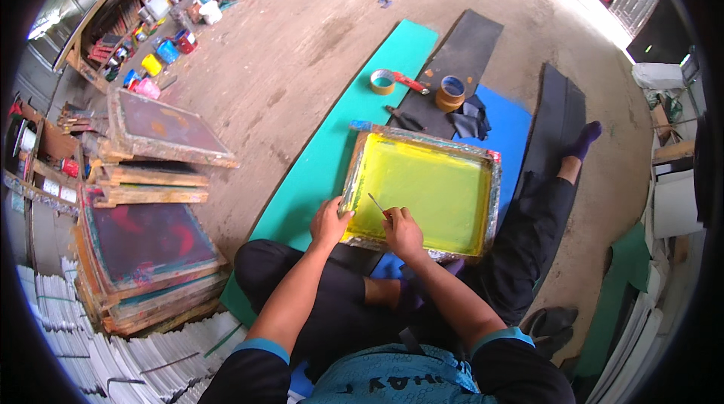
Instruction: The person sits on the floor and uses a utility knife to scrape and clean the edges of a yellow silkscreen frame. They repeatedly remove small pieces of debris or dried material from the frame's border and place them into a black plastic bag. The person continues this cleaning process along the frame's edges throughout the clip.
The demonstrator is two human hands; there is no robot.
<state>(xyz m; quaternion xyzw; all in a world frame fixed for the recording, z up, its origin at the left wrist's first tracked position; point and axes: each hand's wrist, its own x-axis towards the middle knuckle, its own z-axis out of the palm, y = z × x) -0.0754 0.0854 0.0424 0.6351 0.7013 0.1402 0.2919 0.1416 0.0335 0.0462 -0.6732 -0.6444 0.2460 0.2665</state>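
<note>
While green mat (320, 140) runs up toward 1 o'clock, yellow-mesh frame (437, 185) sits at mat's 4 o'clock side, w/ L hand (330, 223) grasping frame at approx 8 o'clock & R hand (403, 234) pinching slim tool (375, 200) over it.

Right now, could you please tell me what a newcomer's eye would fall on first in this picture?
Most likely the framed yellow screen in front of the person, with the left hand at its left edge and the right hand holding a thin tool over it. Next might come the long turquoise mat stretching away beyond the left hand, then the stack of framed screens at the far left.
</note>
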